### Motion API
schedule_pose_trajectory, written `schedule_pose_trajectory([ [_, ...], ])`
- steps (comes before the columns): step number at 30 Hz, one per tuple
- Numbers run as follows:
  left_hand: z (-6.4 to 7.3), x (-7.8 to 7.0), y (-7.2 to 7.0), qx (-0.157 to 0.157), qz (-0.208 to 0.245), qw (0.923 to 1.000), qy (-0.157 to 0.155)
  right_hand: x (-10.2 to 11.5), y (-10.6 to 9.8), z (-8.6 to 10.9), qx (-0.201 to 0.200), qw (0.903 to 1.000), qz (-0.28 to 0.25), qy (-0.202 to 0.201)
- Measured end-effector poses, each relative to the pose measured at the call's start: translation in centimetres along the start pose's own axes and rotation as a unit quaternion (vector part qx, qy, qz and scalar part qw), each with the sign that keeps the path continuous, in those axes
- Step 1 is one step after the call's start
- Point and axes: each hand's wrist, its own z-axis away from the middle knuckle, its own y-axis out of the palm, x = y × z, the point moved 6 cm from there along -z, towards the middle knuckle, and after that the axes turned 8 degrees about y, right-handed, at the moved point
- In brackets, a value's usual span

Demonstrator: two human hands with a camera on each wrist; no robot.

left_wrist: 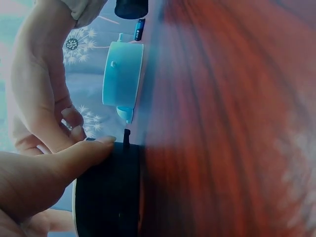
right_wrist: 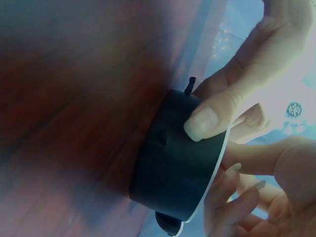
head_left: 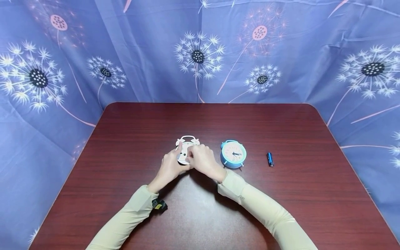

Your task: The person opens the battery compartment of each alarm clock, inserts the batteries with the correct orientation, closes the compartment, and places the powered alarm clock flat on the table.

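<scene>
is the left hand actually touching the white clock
Touching: the right wrist view shows the thumb of the left hand resting on the dark side of the white clock, with no gap visible.

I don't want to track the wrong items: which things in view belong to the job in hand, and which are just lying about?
Belonging to the job:
white-and-dark clock, held by the left hand
right hand, fingers curled at the clock's white side

Lying about:
blue clock, untouched
blue battery, untouched, though it might go with a clock
</scene>
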Motion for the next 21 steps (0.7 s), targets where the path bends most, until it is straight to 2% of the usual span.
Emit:
schedule_pose_trajectory([
  [3, 0.0, 0.0, 0.0, 0.001, 0.0, 1.0, -0.003, -0.2, 0.0, -0.4, 0.019, 0.9992, -0.013, 0.034],
  [7, 0.0, 0.0, -0.1, 0.001, -0.012, 0.9999, 0.004, -0.1, -0.1, -1.1, 0.051, 0.997, -0.002, 0.059],
  [10, 0.0, -0.1, -0.1, -0.002, -0.02, 0.9996, 0.018, 0.1, -0.2, -1.6, 0.072, 0.995, 0.01, 0.068],
  [16, 0.1, -0.1, -0.1, -0.004, -0.01, 0.9997, 0.023, 0.4, -0.1, -2.3, 0.112, 0.9896, 0.028, 0.086],
  [21, 0.1, -0.3, -0.3, -0.01, -0.013, 0.9994, 0.03, 0.4, 0.1, -2.6, 0.123, 0.9875, 0.035, 0.092],
])
